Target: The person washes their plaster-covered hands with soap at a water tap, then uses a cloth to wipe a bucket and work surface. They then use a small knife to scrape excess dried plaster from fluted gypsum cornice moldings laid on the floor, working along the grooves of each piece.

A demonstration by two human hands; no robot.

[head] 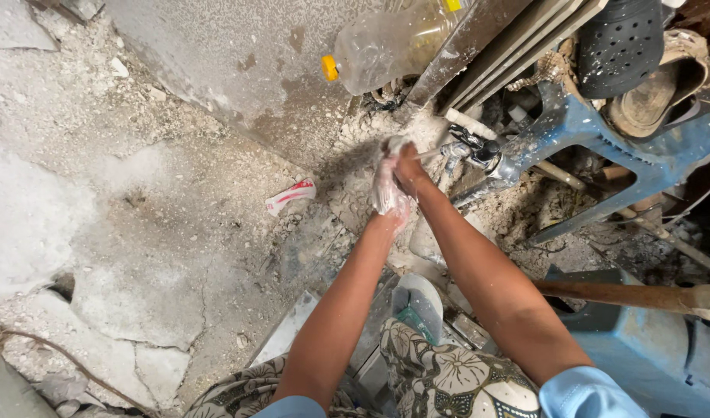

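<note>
Plastic wrap [386, 186]: bunched, gripped in both hands [397, 174], closed tight
Nearby: tap [471, 151], bottle [394, 42], blue stool [603, 131]
Floor [138, 193]: rubble everywhere

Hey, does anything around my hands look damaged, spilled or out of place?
Yes. The concrete floor is cracked and broken into slabs, with rubble around your left hand and right hand by the metal tap. A plastic bottle lies tipped on its side, and a crumpled red-and-white wrapper litters the floor.

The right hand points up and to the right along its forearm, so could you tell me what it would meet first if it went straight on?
Most likely the metal tap fitting just beyond the right hand, though depth is unclear.
</note>
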